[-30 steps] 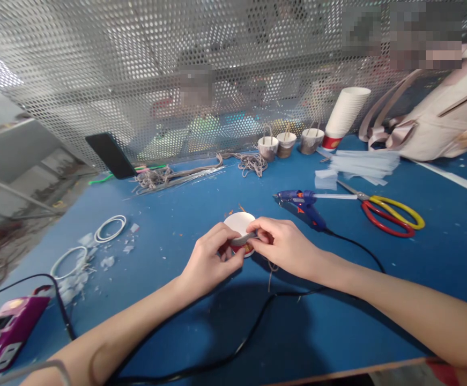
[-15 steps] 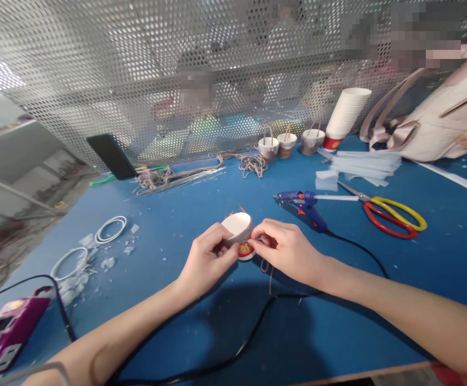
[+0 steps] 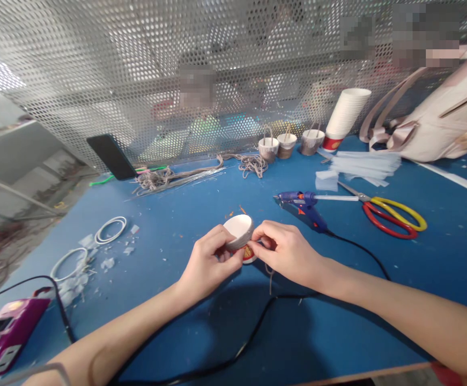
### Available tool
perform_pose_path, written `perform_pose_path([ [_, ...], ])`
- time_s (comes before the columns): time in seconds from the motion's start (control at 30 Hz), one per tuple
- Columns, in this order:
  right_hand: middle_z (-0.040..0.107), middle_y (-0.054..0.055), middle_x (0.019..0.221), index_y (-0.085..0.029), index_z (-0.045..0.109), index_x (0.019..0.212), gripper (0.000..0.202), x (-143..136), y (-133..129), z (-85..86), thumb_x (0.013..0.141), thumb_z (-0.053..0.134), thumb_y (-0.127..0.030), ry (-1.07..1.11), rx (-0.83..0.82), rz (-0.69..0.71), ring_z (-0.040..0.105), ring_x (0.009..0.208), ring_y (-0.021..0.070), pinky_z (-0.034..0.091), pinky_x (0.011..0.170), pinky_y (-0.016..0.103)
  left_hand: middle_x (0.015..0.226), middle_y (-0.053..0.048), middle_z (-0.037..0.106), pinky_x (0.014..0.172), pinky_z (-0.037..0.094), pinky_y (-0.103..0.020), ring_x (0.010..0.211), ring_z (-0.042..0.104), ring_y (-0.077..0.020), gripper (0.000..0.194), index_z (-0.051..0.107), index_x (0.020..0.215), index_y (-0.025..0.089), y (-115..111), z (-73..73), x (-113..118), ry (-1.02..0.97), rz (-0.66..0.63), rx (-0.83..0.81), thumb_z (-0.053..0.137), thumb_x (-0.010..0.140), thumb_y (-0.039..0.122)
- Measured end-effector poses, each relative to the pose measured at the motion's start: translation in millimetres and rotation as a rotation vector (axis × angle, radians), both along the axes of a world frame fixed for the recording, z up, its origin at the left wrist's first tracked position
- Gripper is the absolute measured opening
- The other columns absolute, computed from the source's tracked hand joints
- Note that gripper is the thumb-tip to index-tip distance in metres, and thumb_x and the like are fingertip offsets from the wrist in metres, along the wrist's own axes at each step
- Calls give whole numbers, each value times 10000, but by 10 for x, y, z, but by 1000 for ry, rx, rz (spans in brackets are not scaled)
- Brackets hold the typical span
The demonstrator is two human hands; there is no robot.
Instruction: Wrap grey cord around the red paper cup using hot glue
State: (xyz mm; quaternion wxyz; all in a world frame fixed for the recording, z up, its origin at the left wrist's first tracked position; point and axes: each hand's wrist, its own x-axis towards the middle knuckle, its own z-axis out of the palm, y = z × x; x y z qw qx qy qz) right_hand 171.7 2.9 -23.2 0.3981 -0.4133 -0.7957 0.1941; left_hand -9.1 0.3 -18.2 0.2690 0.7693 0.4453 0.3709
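Note:
A small paper cup (image 3: 238, 227), white inside with a red and gold band low on its wall, is tilted between my hands with its mouth facing up. Grey-brown cord wraps the part of the wall near the rim. My left hand (image 3: 213, 260) is closed around the cup's left side. At the right side of the cup, the fingers of my right hand (image 3: 287, 249) pinch the cord against the wall; the fingertips partly hide it. Below that hand dangles a loose tail of cord (image 3: 271, 273).
Right of my hands lie a blue glue gun (image 3: 303, 203) and scissors (image 3: 392, 214). Cord-wrapped cups (image 3: 268, 150), a cup stack (image 3: 346, 115) and a cord bundle (image 3: 253, 165) line the back. White rings (image 3: 111, 229) lie left; a black cable (image 3: 253, 335) crosses in front.
The cup has shifted slightly right and down, turning a little, together with my left hand. The loose cord beneath my right hand has changed shape, with less of a loop showing.

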Motion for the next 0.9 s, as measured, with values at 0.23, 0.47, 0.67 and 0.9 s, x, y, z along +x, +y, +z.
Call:
perform_pose_path([
  [0.23, 444, -40, 602, -168, 523, 673, 143, 13, -18, 19, 804, 564, -130, 5, -1, 10, 412, 523, 78, 341, 510, 213, 596, 27, 471, 460, 347, -181, 533, 436, -78, 209, 518, 568, 156, 1, 1, -9, -14, -11, 39, 578, 768, 176],
  [0.47, 445, -41, 606, -176, 517, 669, 155, 14, -24, 19, 816, 553, -143, 21, -5, 12, 414, 527, 78, 346, 504, 210, 634, 14, 507, 474, 379, -185, 543, 465, -82, 140, 597, 642, 154, -5, 2, -27, -7, -45, 29, 581, 777, 185],
  [0.67, 437, -38, 605, -172, 524, 681, 149, 28, -26, 32, 828, 543, -160, 14, 11, 13, 412, 531, 83, 358, 507, 216, 629, 9, 520, 490, 390, -189, 564, 488, -92, 152, 616, 647, 159, -10, 31, -25, 3, -43, 21, 565, 787, 189],
  [0.9, 438, -41, 610, -175, 523, 681, 143, 41, -25, 52, 818, 552, -145, 28, -26, 19, 411, 523, 78, 361, 495, 207, 659, -8, 544, 513, 412, -206, 585, 502, -106, 116, 652, 731, 159, -7, 80, -44, 24, -67, -38, 551, 784, 179],
])
